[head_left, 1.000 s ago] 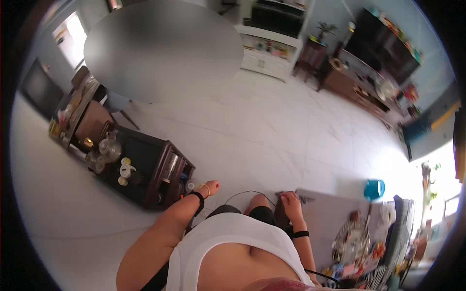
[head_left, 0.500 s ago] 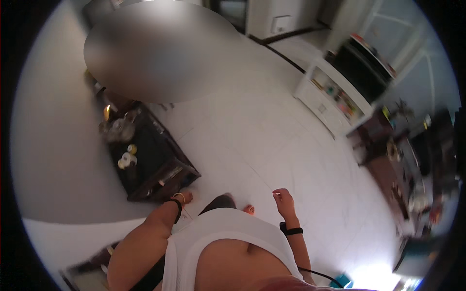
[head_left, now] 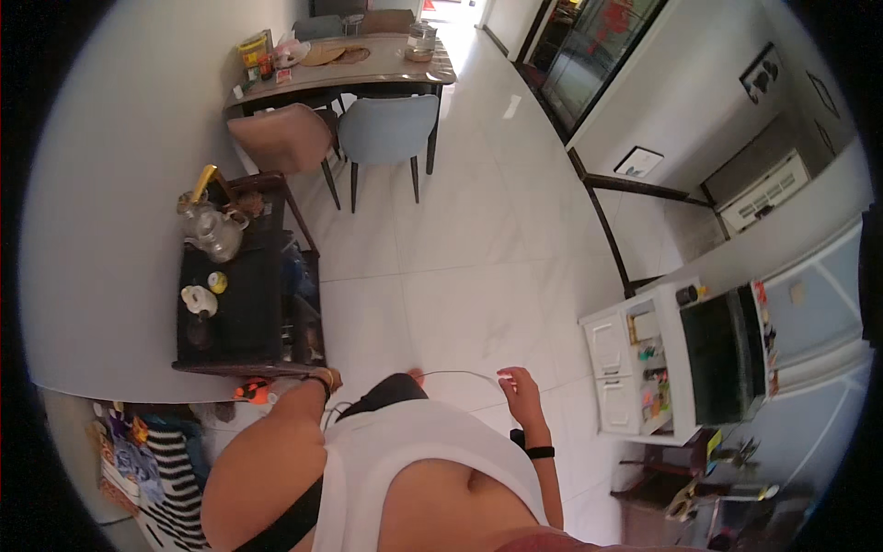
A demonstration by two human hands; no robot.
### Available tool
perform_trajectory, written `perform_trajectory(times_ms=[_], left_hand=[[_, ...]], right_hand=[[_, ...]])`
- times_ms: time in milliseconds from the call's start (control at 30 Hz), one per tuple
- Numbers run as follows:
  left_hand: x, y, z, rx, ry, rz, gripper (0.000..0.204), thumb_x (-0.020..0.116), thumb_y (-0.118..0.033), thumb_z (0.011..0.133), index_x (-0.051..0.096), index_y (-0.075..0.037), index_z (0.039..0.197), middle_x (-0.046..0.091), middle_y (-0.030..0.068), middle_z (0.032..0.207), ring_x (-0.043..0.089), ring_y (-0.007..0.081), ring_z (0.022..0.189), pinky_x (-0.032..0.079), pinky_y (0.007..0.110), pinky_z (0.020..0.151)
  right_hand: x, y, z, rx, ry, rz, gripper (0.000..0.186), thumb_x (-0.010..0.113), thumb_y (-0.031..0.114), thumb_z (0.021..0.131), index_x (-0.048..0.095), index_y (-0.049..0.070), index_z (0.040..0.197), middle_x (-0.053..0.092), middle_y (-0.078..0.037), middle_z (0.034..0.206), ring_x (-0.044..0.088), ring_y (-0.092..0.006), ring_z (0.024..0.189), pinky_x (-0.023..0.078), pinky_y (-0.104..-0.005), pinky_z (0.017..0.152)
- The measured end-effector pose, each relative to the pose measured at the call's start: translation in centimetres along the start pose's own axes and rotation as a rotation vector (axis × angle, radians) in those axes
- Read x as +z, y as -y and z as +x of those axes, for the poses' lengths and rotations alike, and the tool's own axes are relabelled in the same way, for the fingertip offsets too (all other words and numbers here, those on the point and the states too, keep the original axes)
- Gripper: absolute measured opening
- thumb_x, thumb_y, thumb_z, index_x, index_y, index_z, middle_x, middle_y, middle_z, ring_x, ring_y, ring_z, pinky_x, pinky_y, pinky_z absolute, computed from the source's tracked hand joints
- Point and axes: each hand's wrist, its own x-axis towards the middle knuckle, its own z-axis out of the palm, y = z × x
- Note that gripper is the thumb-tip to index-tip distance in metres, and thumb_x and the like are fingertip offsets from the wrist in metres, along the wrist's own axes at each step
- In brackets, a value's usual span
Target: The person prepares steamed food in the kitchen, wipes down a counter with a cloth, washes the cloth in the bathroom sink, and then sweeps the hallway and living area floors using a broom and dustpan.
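Observation:
My right hand (head_left: 522,396) is out in front of my right hip, its fingers pinched on a thin cord (head_left: 460,372). The cord arcs left from the fingertips and goes out of sight behind my dark-clothed leg (head_left: 391,396). My left hand (head_left: 330,378) hangs by the front corner of a dark tea cart (head_left: 239,331). Its fingers look curled, but what they hold, if anything, is hidden. Grey cord loops (head_left: 337,411) show just beside that forearm. Whether they join the thin cord cannot be seen.
Glass jugs (head_left: 216,235) and a white cup (head_left: 199,301) stand on the cart. Ahead are a blue-grey chair (head_left: 388,129), a brown chair (head_left: 285,138) and a dining table (head_left: 386,69). A white cabinet (head_left: 612,377) with a dark screen (head_left: 727,354) stands right. Striped cloth (head_left: 175,478) lies lower left.
My view has swung to the right and up, so the table and chairs now show. The cord between my hands has come into sight. My right hand sits slightly further left and lower in the picture.

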Motion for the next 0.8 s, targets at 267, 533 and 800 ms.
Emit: perform_trajectory(times_ms=[267, 533, 800], left_hand=[[-28.2, -10.5, 7.1, 0.053, -0.432, -0.536, 0.023, 0.049, -0.022, 0.078, 0.058, -0.003, 0.088, 0.061, 0.0071, 0.08, 0.058, 0.0202, 0.073, 0.046, 0.033, 0.063], [-41.1, -12.6, 16.6, 0.087, -0.485, -0.64, 0.019, 0.051, -0.021, 0.071, 0.059, -0.005, 0.079, 0.061, 0.0111, 0.074, 0.058, 0.0225, 0.068, 0.047, 0.031, 0.062], [-43.2, -6.4, 21.0, -0.215, -0.368, -1.214, 0.014, 0.048, -0.012, 0.079, 0.055, -0.001, 0.083, 0.06, 0.012, 0.071, 0.058, 0.0181, 0.055, 0.047, 0.029, 0.046]], right_hand=[[-11.7, -8.8, 9.9, 0.213, -0.269, -0.051, 0.014, 0.053, 0.008, 0.078, 0.057, 0.005, 0.091, 0.056, -0.009, 0.089, 0.056, -0.0186, 0.077, 0.045, -0.0265, 0.066], [-20.0, -17.1, 28.7, 0.151, -0.227, 0.012, 0.015, 0.054, 0.014, 0.078, 0.056, 0.005, 0.09, 0.054, -0.013, 0.089, 0.055, -0.0267, 0.078, 0.046, -0.033, 0.068], [-26.1, -12.9, 57.1, -0.233, 0.109, -0.047, 0.014, 0.049, 0.015, 0.081, 0.053, 0.004, 0.088, 0.053, -0.012, 0.089, 0.052, -0.029, 0.081, 0.043, -0.0348, 0.071]])
